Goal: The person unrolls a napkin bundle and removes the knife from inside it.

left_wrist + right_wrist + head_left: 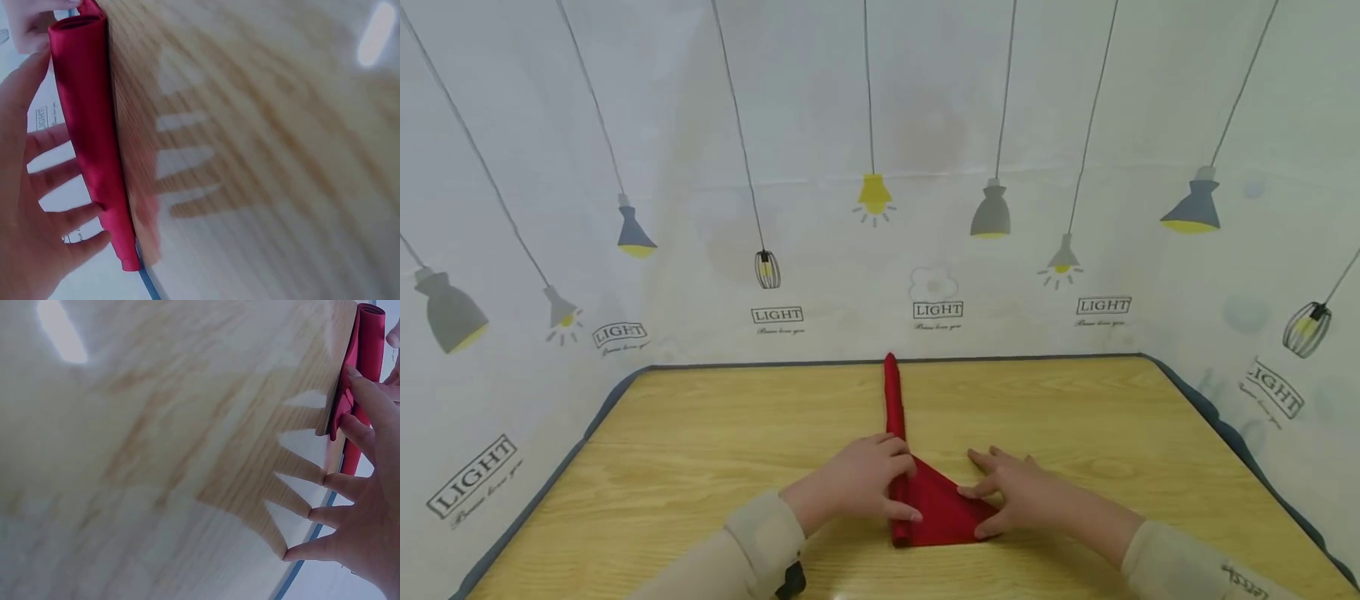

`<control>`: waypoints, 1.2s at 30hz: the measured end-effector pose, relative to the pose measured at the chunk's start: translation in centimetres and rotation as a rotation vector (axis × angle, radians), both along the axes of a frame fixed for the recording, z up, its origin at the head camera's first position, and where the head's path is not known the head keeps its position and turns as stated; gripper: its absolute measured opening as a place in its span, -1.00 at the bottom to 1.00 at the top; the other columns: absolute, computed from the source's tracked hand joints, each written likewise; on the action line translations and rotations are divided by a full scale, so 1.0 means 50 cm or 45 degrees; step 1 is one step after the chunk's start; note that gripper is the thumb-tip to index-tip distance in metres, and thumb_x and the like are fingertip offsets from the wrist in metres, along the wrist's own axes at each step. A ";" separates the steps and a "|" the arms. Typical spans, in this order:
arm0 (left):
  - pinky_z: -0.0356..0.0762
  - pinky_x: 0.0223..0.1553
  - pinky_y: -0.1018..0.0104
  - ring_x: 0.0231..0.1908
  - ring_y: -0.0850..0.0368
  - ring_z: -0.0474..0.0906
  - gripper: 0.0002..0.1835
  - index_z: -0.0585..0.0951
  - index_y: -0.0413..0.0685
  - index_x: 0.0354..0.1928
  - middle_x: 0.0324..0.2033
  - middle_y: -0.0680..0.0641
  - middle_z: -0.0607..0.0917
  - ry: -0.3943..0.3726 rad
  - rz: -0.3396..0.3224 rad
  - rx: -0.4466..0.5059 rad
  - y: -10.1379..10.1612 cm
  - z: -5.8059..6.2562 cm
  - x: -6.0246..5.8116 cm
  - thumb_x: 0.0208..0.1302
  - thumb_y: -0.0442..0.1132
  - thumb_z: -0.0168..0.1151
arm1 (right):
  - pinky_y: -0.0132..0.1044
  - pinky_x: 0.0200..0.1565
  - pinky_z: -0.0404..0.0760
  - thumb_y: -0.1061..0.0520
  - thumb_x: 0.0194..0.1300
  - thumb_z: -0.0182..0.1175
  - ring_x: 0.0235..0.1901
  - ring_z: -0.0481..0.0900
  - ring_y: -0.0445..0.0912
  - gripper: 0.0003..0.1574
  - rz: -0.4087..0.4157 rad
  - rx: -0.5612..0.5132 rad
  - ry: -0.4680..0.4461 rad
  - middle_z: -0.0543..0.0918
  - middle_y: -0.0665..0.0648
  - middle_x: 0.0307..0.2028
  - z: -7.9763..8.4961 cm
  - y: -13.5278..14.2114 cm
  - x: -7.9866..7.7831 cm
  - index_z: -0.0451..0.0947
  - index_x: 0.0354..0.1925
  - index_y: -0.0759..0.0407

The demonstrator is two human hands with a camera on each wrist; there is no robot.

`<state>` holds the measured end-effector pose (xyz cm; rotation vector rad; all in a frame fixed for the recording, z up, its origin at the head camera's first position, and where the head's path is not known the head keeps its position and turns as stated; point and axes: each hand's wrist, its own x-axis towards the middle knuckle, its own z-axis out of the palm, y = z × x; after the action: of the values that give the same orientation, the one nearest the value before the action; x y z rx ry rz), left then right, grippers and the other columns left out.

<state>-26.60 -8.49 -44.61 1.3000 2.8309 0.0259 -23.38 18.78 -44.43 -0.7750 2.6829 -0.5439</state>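
A red cloth lies on the table, its left side rolled into a long narrow tube that points away from me. To the right, a flat triangular flap of the same cloth spreads out from the near half of the roll. My left hand rests over the near part of the roll; in the left wrist view its spread fingers lie along the tube, whose end shows a hollow coil. At the flap's right corner, my right hand touches the cloth with thumb and index finger, while its other fingertips touch the tabletop.
The wood-grain table has a dark blue edge strip. Behind and beside it stands a pale wall covering printed with hanging lamps. A small black object sits by the left sleeve.
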 end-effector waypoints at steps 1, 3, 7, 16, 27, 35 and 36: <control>0.39 0.18 0.17 0.13 0.04 0.40 -0.36 0.58 0.21 -0.07 0.07 0.06 0.51 -0.015 0.023 0.007 0.000 -0.001 0.002 0.10 0.53 0.06 | 0.61 0.07 -0.03 -0.29 0.02 0.44 0.38 0.02 0.40 -0.29 -0.003 -0.004 -0.008 0.26 0.29 0.39 -0.001 0.000 0.001 0.65 0.12 -0.07; 0.45 0.07 0.23 0.01 0.11 0.41 -0.33 0.56 0.21 -0.10 0.02 0.08 0.48 -0.048 0.070 0.025 -0.001 0.000 0.008 0.03 0.57 0.08 | 0.61 0.07 -0.04 -0.28 0.02 0.44 0.38 0.02 0.40 -0.29 -0.006 -0.013 -0.022 0.26 0.29 0.39 -0.002 -0.001 0.002 0.65 0.12 -0.08; 0.46 -0.17 0.34 -0.21 0.20 0.36 -0.37 0.51 0.19 -0.22 -0.11 0.10 0.42 -0.095 0.146 0.068 -0.002 0.010 0.019 -0.02 0.54 0.19 | 0.62 0.07 -0.04 -0.26 0.03 0.45 0.38 0.02 0.41 -0.30 0.003 -0.029 -0.022 0.25 0.30 0.39 -0.002 -0.001 0.004 0.64 0.13 -0.06; 0.49 -0.09 0.32 -0.05 0.12 0.38 -0.46 0.50 0.17 -0.16 -0.01 0.06 0.42 -0.142 0.217 0.077 -0.005 0.011 0.030 0.01 0.35 0.37 | 0.63 0.05 -0.04 -0.25 0.03 0.45 0.37 0.02 0.42 -0.30 0.021 -0.036 -0.007 0.25 0.33 0.39 -0.002 -0.001 0.007 0.64 0.12 -0.06; 0.24 0.28 -0.10 0.43 -0.21 0.00 -0.35 0.51 0.21 0.28 0.41 0.01 0.26 -0.238 0.182 0.069 -0.030 0.005 0.024 0.19 0.29 0.25 | 0.63 0.07 -0.06 -0.26 0.03 0.44 0.39 -0.01 0.41 -0.30 0.014 -0.026 0.002 0.23 0.31 0.40 -0.007 0.003 0.001 0.64 0.13 -0.07; 0.16 0.30 -0.19 0.45 -0.17 -0.05 -0.36 0.46 0.27 0.33 0.47 0.06 0.14 -0.281 0.179 0.061 -0.055 0.006 0.025 0.24 0.26 0.17 | 0.64 0.05 -0.06 -0.24 0.03 0.46 0.38 0.01 0.42 -0.31 0.027 -0.041 -0.006 0.24 0.33 0.39 0.003 0.001 0.004 0.65 0.12 -0.05; 0.16 0.30 -0.19 0.45 -0.17 -0.04 -0.37 0.46 0.27 0.33 0.48 0.06 0.13 -0.281 0.177 0.061 -0.058 0.006 0.026 0.25 0.26 0.16 | 0.64 0.04 -0.06 -0.23 0.03 0.46 0.38 0.01 0.42 -0.31 0.030 -0.046 -0.008 0.24 0.33 0.39 0.004 0.000 0.005 0.65 0.12 -0.05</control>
<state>-25.30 -11.40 -44.29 1.0332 2.7393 0.2262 -23.12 18.80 -44.21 -0.8123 2.6616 -0.5893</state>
